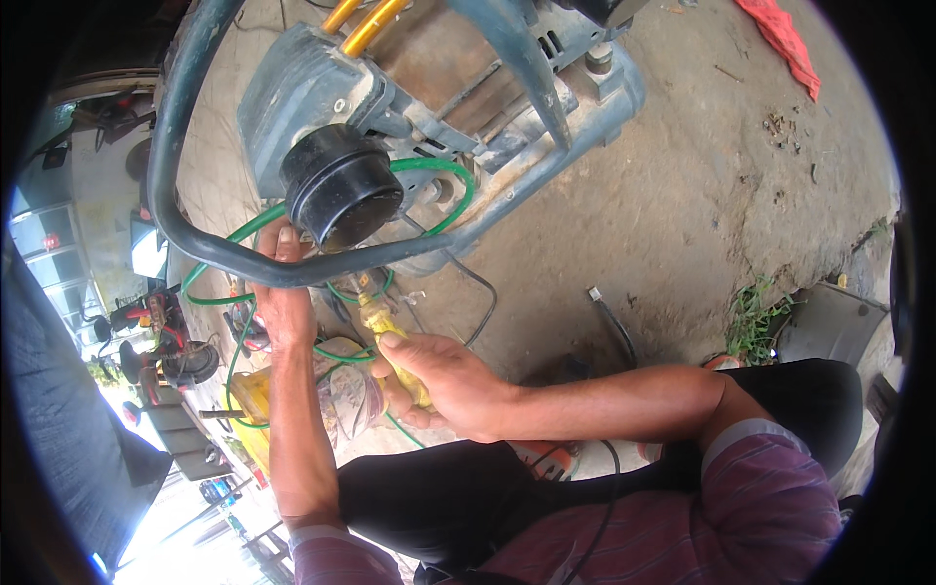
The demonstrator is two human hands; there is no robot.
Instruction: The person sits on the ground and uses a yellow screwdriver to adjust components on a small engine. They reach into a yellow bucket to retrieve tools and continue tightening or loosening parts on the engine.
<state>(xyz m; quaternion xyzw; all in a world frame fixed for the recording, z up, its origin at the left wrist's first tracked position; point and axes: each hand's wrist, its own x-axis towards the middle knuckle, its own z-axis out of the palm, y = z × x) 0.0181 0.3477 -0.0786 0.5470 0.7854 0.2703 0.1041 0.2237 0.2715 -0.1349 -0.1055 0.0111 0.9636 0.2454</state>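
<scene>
A blue-grey machine with a bent tube frame [331,270] fills the upper middle, and a round black housing [341,185] juts out of it toward me. My left hand [285,283] reaches up at the tube, its curled fingertips just under the housing. The tube partly covers those fingers, and what they pinch cannot be made out. My right hand [444,380] is wrapped round a yellow-handled screwdriver [380,320], whose tip points up toward the underside of the housing. A thin green hose [458,175] loops around the housing and down past both hands.
Two gold rods [375,24] rise at the machine's top. A dark cable [487,292] hangs below the frame. Another cable end [612,322] lies on the dirt floor [682,224]. To the left are a yellow container [255,395] and red-and-black machines [171,346]. A red cloth [783,44] lies far right.
</scene>
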